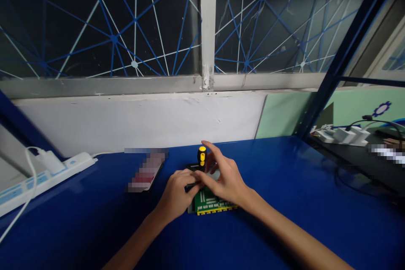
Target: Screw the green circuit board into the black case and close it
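Note:
A green circuit board [211, 205] with yellow edge contacts lies on the blue table [284, 185]. My left hand [175, 194] rests at the board's left edge, fingers curled around a thin dark part that I cannot name. My right hand [223, 177] hovers over the board with fingers spread, fingertips next to a screwdriver [202, 157] with a yellow and black handle, which stands upright on the board's far side.
A white power strip [47, 173] with a plugged-in charger and cable lies at the left. A blurred flat object [147, 171] lies left of the board. More white plugs and cables [344, 135] sit at the right on a dark surface. A window is behind.

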The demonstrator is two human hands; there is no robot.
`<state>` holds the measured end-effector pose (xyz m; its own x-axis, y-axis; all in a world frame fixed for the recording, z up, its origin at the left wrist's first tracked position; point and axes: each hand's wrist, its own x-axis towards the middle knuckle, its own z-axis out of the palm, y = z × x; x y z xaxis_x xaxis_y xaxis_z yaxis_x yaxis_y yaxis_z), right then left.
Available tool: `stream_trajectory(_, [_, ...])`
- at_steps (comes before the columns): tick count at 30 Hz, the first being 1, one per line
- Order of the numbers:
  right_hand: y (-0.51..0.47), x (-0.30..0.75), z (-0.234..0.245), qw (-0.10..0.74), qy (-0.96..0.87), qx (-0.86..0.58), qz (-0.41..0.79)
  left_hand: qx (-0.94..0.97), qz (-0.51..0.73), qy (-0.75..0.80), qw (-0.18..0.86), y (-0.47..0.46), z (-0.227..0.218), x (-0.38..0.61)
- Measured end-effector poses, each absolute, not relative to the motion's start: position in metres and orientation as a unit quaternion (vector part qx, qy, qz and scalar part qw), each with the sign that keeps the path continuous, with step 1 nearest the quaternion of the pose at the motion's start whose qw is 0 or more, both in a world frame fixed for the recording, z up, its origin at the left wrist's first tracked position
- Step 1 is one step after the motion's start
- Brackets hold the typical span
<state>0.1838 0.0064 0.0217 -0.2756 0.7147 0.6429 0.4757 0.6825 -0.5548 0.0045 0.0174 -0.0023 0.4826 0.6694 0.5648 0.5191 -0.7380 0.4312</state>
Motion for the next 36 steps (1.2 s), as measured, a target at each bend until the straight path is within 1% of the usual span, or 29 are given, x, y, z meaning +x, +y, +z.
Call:
stream_trajectory(8, [0.0059, 0.1846, 0.0237, 0.447, -0.796, -0.385, 0.134, 0.86, 0.362, 0.337, 0.127, 0.0159, -0.0064, 0.0039])
stream_trajectory(27, [0.0062, 0.1831, 0.0212, 0.453, -0.792, -0.382, 0.144, 0.855, 0.365, 0.343, 0.132, 0.0161, -0.0031, 0.0047])
stream_trajectory(36, [0.0041, 0.1829, 0.0263, 0.46, -0.789, -0.381, 0.144, 0.845, 0.389, 0.345, 0.125, 0.0163, -0.0022, 0.0055])
